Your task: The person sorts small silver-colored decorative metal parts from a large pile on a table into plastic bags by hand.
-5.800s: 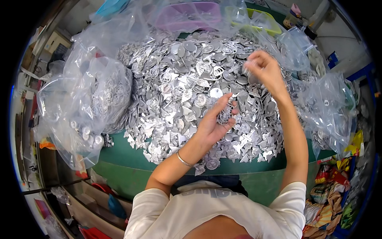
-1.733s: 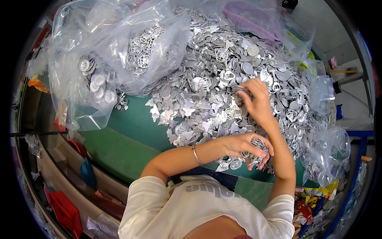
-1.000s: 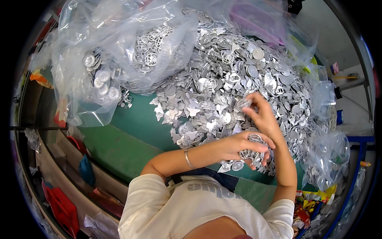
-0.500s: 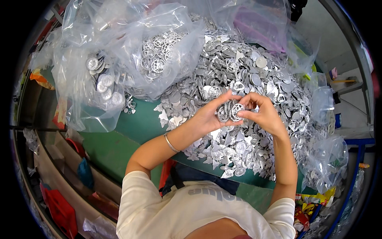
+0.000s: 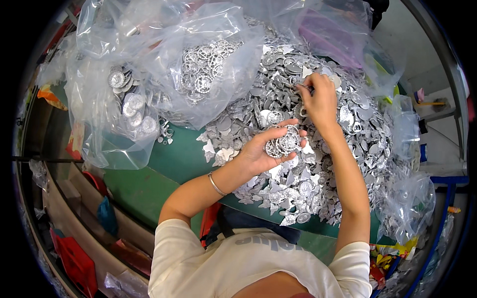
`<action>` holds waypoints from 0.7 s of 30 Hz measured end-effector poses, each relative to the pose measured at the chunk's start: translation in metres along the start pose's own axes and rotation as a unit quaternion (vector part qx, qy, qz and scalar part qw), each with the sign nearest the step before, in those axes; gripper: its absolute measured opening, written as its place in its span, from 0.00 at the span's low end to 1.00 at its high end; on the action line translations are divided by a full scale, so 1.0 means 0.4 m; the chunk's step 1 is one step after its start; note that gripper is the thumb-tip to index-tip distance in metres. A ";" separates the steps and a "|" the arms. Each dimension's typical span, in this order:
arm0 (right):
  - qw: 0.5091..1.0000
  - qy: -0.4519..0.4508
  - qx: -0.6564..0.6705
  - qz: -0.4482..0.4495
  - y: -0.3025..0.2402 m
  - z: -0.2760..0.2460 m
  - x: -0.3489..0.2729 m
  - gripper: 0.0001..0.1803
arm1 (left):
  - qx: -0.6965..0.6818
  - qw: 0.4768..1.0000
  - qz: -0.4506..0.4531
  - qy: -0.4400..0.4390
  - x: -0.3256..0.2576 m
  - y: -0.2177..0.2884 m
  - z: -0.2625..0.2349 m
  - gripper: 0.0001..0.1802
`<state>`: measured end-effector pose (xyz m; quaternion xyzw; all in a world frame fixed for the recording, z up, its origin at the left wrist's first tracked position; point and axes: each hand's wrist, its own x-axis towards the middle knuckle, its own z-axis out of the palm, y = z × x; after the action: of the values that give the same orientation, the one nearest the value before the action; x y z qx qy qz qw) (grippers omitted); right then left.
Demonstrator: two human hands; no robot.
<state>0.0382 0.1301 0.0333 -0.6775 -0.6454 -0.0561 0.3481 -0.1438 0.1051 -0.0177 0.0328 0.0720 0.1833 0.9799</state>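
Round silver filigree metal discs (image 5: 283, 143), a small stack of them, sit in the left hand (image 5: 263, 149), palm up, fingers curled around the stack and cupping it just above the near slope of the big heap of flat silver metal cut-out pieces (image 5: 318, 164). That heap is the landmark: it covers the far and right part of the green table top (image 5: 149, 184), spilling down toward the person's chest. A thin silver bangle (image 5: 216, 185) rings the left wrist, which lies over the heap's near-left edge.

Right hand (image 5: 320, 102) is up on the heap's crest, beyond the left hand, fingers bent down and pinching at a piece among the loose shapes; exactly which piece it grips I cannot tell, the fingertips are buried in the pile.

Left of the heap, two clear plastic bags slump on the table. The nearer-to-heap clear bag of ornate round discs (image 5: 208, 74) touches the heap's left flank. Farther left, the clear bag of plain round silver medallions (image 5: 126, 104) leans on it, with a few loose bits on the green surface just beside it. On the heap's right side, crumpled empty-looking clear plastic (image 5: 407, 198) hangs over the table's edge. Behind the heap's crest, a purple plastic tray (image 5: 328, 37) shows through more plastic film.
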 end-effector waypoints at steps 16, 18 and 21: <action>0.886 -0.265 -0.258 -0.280 0.008 -0.040 0.101 0.19 | 0.090 0.992 -0.063 -0.056 -0.001 -0.054 -0.016 0.24; 0.885 -0.272 -0.244 -0.289 0.014 -0.038 0.104 0.17 | 0.098 0.991 -0.071 -0.052 0.001 -0.060 -0.017 0.24; 0.886 -0.276 -0.232 -0.292 -0.002 -0.055 0.119 0.14 | 0.102 0.991 -0.074 -0.048 -0.004 -0.062 -0.016 0.24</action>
<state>0.0533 0.1578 0.0754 -0.5075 -0.8529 -0.1140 -0.0435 -0.1375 0.0816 -0.0261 0.1362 0.0456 0.1005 0.9845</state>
